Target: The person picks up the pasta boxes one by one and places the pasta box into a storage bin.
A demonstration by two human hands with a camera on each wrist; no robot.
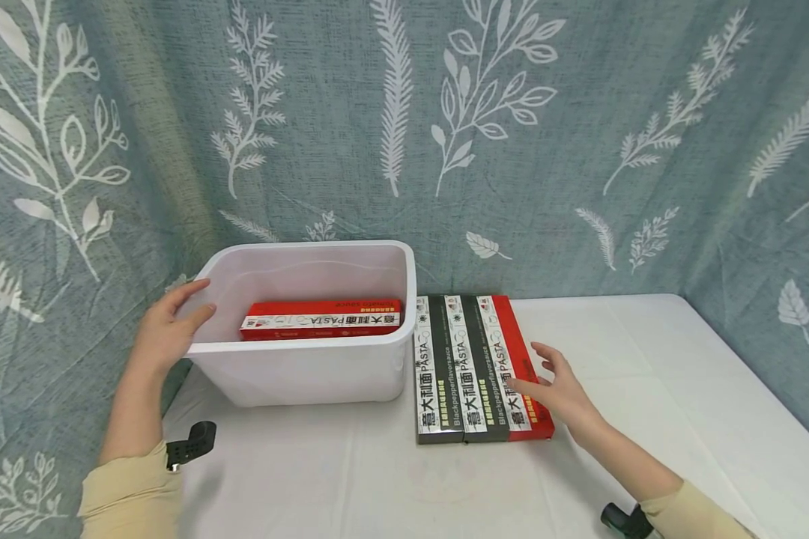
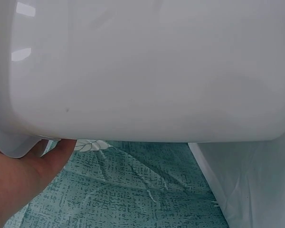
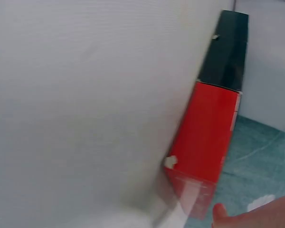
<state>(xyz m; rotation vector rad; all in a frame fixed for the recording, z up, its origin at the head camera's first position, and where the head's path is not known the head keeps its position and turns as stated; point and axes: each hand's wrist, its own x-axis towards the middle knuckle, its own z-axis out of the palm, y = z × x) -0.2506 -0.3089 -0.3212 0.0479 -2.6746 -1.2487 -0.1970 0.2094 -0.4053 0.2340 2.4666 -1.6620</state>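
Note:
My left hand [image 1: 164, 329] grips the left rim of a white plastic bin [image 1: 310, 374], its thumb over the inside; in the left wrist view, fingers show below the rim at the bin's outer wall [image 2: 147, 76]. Inside the bin lies a red pasta box [image 1: 323, 332] with a white label strip. Right of the bin, two black pasta boxes [image 1: 443, 404] and a red pasta box [image 1: 527, 367] lie side by side. My right hand [image 1: 566, 393] is spread at the red box's right side, thumb over its top. The right wrist view shows the red box's end [image 3: 202, 133] and part of the hand.
Everything stands on a table with a white cloth [image 1: 350, 479]. A blue-green curtain with white leaf prints [image 1: 350, 150] hangs behind the table and at both sides. The bin stands close against the boxes' left side.

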